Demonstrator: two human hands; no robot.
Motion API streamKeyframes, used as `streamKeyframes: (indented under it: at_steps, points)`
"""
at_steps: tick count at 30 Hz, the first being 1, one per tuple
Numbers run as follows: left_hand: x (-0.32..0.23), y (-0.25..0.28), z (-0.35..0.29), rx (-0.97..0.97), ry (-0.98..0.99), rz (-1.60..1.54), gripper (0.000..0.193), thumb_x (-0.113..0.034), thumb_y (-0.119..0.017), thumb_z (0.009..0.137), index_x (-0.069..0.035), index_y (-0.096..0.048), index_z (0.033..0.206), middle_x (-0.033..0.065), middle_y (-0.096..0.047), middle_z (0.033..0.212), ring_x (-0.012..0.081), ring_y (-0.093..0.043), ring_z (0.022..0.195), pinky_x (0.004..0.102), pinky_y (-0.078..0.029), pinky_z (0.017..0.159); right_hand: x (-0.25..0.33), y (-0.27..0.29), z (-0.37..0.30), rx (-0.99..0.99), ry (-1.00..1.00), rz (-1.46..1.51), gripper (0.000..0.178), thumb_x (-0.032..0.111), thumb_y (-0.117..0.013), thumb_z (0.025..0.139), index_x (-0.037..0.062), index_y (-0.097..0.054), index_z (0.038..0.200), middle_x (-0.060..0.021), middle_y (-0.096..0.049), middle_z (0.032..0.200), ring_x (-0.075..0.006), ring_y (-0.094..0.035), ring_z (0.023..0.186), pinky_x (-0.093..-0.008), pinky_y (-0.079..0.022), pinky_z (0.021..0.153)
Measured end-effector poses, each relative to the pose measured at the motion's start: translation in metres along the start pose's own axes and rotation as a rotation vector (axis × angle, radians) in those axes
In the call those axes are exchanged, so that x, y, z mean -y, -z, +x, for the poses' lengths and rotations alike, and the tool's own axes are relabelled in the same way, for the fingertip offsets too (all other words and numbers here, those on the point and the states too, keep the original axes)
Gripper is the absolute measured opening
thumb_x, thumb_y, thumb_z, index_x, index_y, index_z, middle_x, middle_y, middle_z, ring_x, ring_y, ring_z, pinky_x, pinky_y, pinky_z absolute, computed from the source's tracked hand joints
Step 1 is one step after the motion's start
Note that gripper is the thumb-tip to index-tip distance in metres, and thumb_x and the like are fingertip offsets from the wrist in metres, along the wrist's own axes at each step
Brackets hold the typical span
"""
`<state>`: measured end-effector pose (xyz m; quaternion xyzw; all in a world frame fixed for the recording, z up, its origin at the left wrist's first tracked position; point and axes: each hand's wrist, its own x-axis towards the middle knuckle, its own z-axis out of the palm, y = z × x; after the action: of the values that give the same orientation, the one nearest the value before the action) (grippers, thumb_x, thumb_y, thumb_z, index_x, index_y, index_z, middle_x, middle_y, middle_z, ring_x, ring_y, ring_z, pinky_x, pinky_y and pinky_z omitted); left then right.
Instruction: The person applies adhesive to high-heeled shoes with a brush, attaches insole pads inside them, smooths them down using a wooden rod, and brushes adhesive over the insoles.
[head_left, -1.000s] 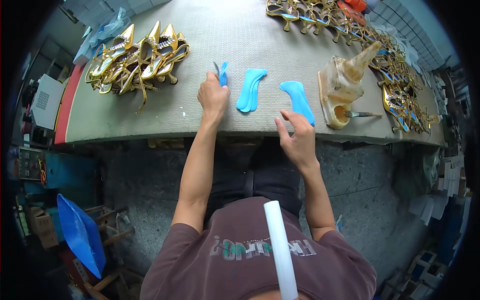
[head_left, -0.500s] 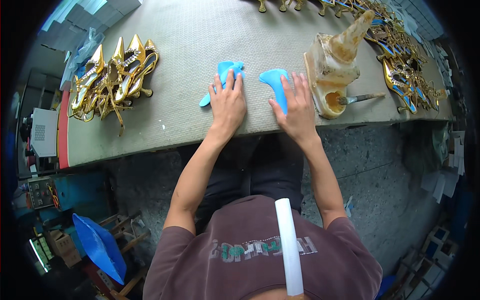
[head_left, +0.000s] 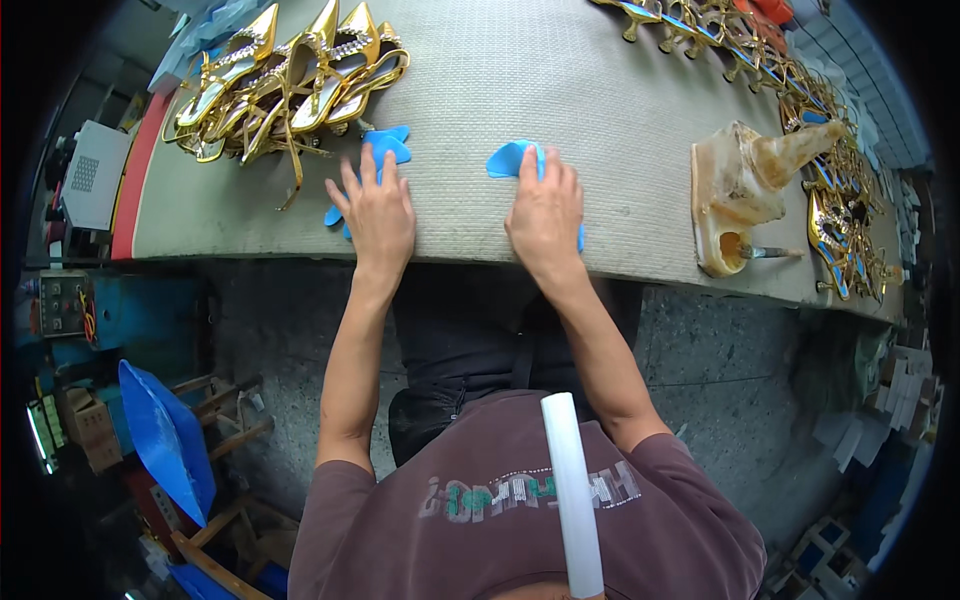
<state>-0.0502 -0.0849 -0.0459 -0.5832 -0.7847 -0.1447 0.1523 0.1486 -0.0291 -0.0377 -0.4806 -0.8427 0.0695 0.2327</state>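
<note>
My left hand [head_left: 375, 222] lies palm down with fingers spread over several light-blue insoles [head_left: 391, 147]. Their ends stick out past its fingertips and at its left side; the rest is hidden beneath it. To the right, my right hand [head_left: 545, 212] rests flat on another light-blue insole [head_left: 507, 159], fingers extended. The broad end of that insole shows at the fingertips, and a narrow blue edge shows beside the palm. Gold strappy sandals [head_left: 325, 80] with pointed toes lie in a cluster just beyond my left hand.
A glue-crusted container [head_left: 742, 190] with a brush [head_left: 778, 253] in its opening stands at the right on the textured worktable [head_left: 450, 90]. More gold sandals [head_left: 842, 230] line the far right side. A blue plastic seat [head_left: 165, 440] is on the lower left.
Both hands and the blue insoles under them have shifted left across the table, closer to the left sandals and farther from the glue container. The view has turned too.
</note>
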Motion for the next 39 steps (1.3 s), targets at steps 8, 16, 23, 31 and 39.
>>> streamKeyframes:
  at_steps: [8, 16, 23, 31, 39]
  points:
    - [0.0, -0.013, -0.004, -0.077, 0.026, -0.082, 0.037, -0.021, -0.061, 0.094, -0.003, -0.061, 0.127, 0.0168, -0.053, 0.138, 0.0423, -0.042, 0.132, 0.0708, -0.017, 0.111, -0.03, 0.029, 0.033, 0.187, -0.388, 0.193, 0.09, 0.035, -0.082, 0.074, -0.0081, -0.04, 0.141, -0.0307, -0.055, 0.122, -0.0427, -0.053, 0.117, -0.0475, -0.044, 0.099]
    - [0.021, -0.015, 0.003, -0.025, 0.099, -0.239, 0.031, -0.014, -0.06, 0.092, 0.0, -0.064, 0.119, 0.0161, -0.059, 0.133, 0.0411, -0.051, 0.12, 0.0555, -0.037, 0.102, -0.029, 0.015, 0.059, 0.366, -0.458, 0.113, 0.05, 0.026, -0.084, 0.07, -0.0004, -0.064, 0.107, -0.0205, -0.066, 0.109, -0.0392, -0.063, 0.104, -0.0465, -0.051, 0.089]
    - [0.011, -0.001, 0.01, -0.055, 0.085, -0.241, 0.03, -0.01, -0.059, 0.092, 0.005, -0.063, 0.118, 0.0204, -0.059, 0.131, 0.0402, -0.051, 0.119, 0.0524, -0.038, 0.1, 0.018, 0.035, 0.054, 0.351, -0.463, 0.963, 0.04, 0.01, -0.082, 0.075, -0.0072, -0.063, 0.107, -0.0167, -0.072, 0.09, -0.0233, -0.07, 0.08, -0.0342, -0.057, 0.073]
    - [-0.001, 0.005, 0.026, -0.181, 0.038, -0.653, 0.028, -0.006, -0.061, 0.091, 0.007, -0.062, 0.117, 0.0229, -0.064, 0.12, 0.0383, -0.061, 0.11, 0.0412, -0.047, 0.097, 0.025, -0.016, 0.054, -0.392, -0.028, 0.306, 0.055, 0.021, -0.082, 0.077, -0.0139, -0.058, 0.113, -0.0277, -0.067, 0.103, -0.0427, -0.062, 0.098, -0.0439, -0.05, 0.087]
    - [-0.19, 0.022, 0.088, 0.148, -0.616, -1.212, 0.125, -0.044, -0.093, 0.058, -0.003, -0.024, 0.153, 0.0325, -0.029, 0.151, 0.0458, -0.028, 0.142, 0.0501, -0.031, 0.114, -0.047, 0.099, -0.126, -0.455, -0.504, 0.394, 0.019, -0.007, -0.07, 0.077, 0.0017, -0.063, 0.092, -0.0085, -0.054, 0.084, -0.0208, -0.055, 0.072, -0.032, -0.047, 0.07]
